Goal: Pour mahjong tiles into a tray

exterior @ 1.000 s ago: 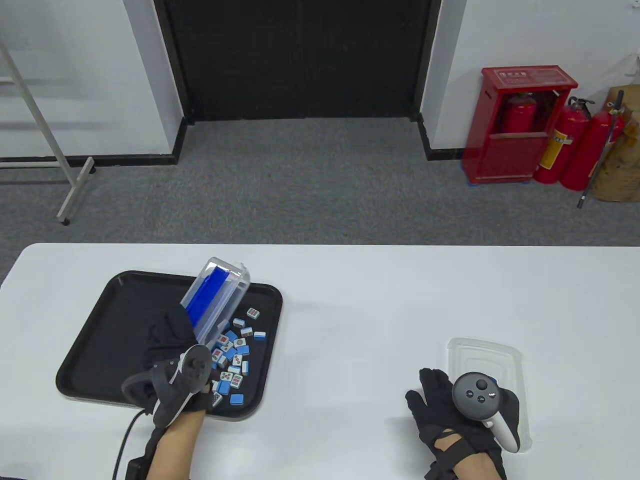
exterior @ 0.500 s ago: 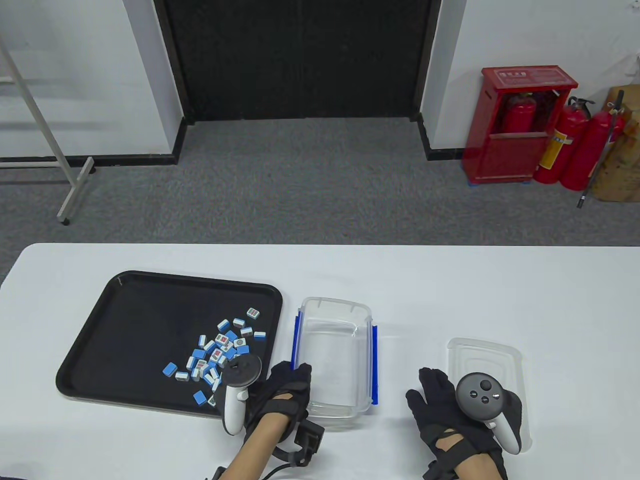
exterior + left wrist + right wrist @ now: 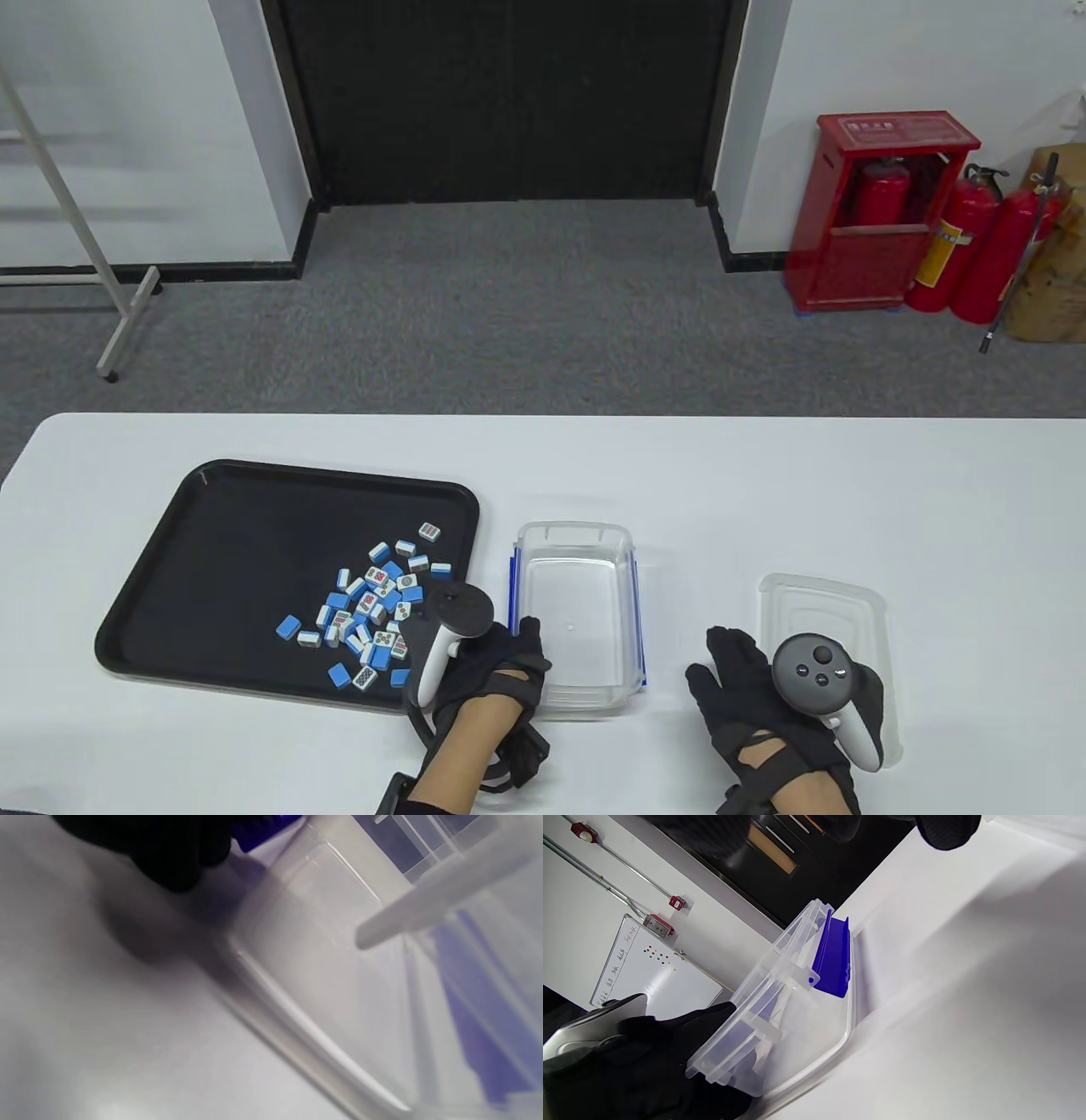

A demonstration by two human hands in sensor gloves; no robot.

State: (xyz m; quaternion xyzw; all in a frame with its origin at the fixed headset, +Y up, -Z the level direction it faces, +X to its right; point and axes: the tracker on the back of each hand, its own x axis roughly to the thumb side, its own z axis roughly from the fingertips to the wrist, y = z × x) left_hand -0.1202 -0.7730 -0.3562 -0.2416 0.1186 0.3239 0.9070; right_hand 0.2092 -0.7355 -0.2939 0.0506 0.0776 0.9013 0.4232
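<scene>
The tiles (image 3: pixel 373 613) lie in a loose heap on the black tray (image 3: pixel 212 552), in its right half toward the near edge. Some show blue backs and some show their white faces. One tile lies a little apart to the left of the heap. The tray sits on the left part of the white table (image 3: pixel 764 492).

Just to the right of the tray stands the clear box (image 3: pixel 577 611) with blue clips on its long sides. It is upright on the table and nothing is visible inside it. The left hand (image 3: pixel 496 679) holds the box at its near left corner. In the right wrist view, the fingers (image 3: pixel 683 1022) lie against the box wall near the rim (image 3: pixel 780 984). The left wrist view is blurred and shows only a dark fingertip (image 3: pixel 169 853) next to the box wall (image 3: pixel 322 955).

The clear lid (image 3: pixel 827 607) lies flat on the table, well apart to the right of the box. The right hand (image 3: pixel 776 705) rests on the table with its fingers spread wide and flat. It holds nothing, and its right side covers the near part of the lid.
</scene>
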